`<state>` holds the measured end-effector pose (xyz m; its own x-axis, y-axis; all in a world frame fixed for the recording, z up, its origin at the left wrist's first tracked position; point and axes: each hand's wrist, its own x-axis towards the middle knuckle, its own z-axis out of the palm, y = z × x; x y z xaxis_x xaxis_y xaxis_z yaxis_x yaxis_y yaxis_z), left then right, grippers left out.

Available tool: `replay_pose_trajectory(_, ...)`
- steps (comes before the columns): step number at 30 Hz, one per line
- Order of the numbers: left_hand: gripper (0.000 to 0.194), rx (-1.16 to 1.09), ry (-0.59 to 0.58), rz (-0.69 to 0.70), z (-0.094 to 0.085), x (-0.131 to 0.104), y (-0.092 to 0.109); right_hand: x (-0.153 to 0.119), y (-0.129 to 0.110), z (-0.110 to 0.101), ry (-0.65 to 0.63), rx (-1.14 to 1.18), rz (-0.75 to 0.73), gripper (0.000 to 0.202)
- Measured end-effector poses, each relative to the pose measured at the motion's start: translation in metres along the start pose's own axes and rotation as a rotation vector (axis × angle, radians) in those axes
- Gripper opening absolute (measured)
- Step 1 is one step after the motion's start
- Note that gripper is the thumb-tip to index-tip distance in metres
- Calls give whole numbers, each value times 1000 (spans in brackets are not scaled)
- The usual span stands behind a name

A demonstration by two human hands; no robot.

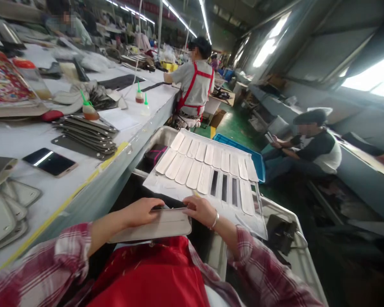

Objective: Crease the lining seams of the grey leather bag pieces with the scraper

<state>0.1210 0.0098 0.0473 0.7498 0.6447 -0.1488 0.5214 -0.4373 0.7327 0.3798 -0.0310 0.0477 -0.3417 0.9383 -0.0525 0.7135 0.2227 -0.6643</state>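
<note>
A pale, elongated flat panel with rounded corners (160, 226) is held just above my red apron, both hands on its far edge. My left hand (144, 212) grips it near the middle, fingers curled over the edge. At the panel's right end, my right hand (201, 209) pinches the corner between thumb and fingers. Beyond my hands lies a white board (224, 211) bearing two rows of similar pale strips (184, 170). Dark slots show between some strips in the nearer row.
On the long table to my left are a phone (51, 162), a stack of grey panels (86, 132) and glue bottles with green nozzles (90, 111). White bins (294, 213) stand under the board, a blue crate (240, 147) behind it. One co-worker (196, 81) stands ahead; another person (316, 140) sits at right.
</note>
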Motion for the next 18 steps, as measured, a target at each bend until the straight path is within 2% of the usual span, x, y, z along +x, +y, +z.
replay_pose_trajectory(2, 31, -51, -55, 28, 7, 15, 6, 3, -4, 2, -33, -124, -120, 9)
replay_pose_trajectory(4, 29, -65, -77, 46, 9, 21, 7, 4, -6, 3, -45, -240, -196, 13)
replay_pose_trajectory(10, 32, -79, -98, 85, 8, 15, 0, -1, -2, 7, -29, -447, -332, 24)
replay_pose_trajectory(18, 32, -13, -68, 159, 16, 12, -4, -3, 2, 13, -24, -525, -420, 23)
